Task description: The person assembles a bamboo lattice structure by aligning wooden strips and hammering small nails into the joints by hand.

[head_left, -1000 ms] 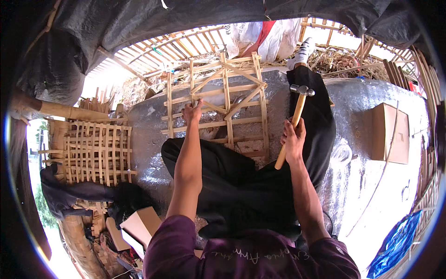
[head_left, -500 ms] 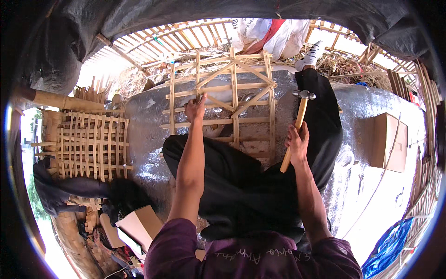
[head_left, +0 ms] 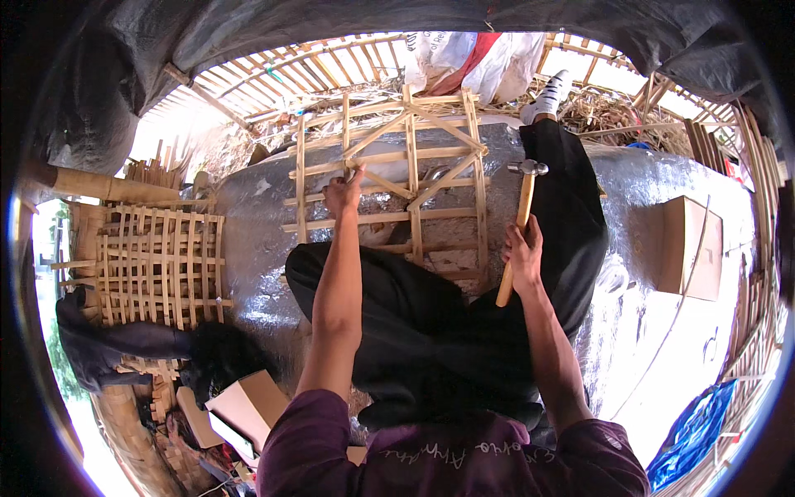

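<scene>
My right hand [head_left: 522, 255] clasps a wooden-handled metal hammer [head_left: 525, 201]; my left hand [head_left: 341, 197], grip unclear, touches the pale slatted lattice [head_left: 411, 156] beyond black-trousered legs [head_left: 567, 195], seemingly joined and braced, remaining work unclear.

Blown-out glare, dark curved rim

slatted frame [head_left: 412, 157]: pale tan | hammer [head_left: 525, 203]: tan wood, silver-grey metal | trousers [head_left: 439, 348]: black | shirt [head_left: 315, 439]: purple | footwear [head_left: 546, 98]: white, black stripes | carton [head_left: 697, 253]: light brown | tarp [head_left: 691, 435]: blue
</scene>
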`<action>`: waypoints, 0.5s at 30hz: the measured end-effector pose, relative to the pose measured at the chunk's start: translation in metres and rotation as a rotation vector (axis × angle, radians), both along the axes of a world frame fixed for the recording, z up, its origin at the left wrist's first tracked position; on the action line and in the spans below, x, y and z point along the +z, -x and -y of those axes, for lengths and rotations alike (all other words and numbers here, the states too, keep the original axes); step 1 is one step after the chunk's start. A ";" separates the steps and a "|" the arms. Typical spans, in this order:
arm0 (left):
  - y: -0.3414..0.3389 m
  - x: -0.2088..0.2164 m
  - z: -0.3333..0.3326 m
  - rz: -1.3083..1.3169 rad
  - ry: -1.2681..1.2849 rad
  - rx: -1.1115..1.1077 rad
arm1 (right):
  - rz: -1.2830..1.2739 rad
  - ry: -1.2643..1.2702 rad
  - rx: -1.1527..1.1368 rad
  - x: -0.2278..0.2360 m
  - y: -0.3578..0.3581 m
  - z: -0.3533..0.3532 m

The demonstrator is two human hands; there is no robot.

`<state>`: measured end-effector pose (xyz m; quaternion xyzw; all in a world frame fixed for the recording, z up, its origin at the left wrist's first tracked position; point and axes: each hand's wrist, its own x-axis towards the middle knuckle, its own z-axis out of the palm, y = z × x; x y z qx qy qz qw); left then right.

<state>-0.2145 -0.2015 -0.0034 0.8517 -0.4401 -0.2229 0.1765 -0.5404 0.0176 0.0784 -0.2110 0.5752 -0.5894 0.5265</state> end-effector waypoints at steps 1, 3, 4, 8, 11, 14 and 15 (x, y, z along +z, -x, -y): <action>-0.003 0.001 0.001 0.011 0.009 -0.004 | 0.011 -0.002 -0.008 0.000 -0.001 0.001; -0.007 0.002 0.002 0.034 0.022 -0.024 | 0.004 -0.020 -0.013 0.001 -0.002 0.002; 0.000 0.003 0.002 0.040 0.024 -0.051 | -0.019 -0.037 -0.020 0.001 0.001 0.002; 0.014 -0.011 0.000 -0.011 0.019 -0.049 | -0.013 -0.055 -0.018 0.001 0.010 -0.001; -0.061 -0.021 0.013 -0.299 0.382 0.039 | 0.109 -0.002 0.033 0.002 -0.014 0.010; -0.018 -0.020 -0.014 -0.465 0.506 0.120 | -0.004 -0.008 -0.104 -0.013 0.007 0.008; -0.012 -0.014 -0.027 -0.469 0.523 0.081 | -0.030 -0.011 -0.138 -0.019 0.009 0.007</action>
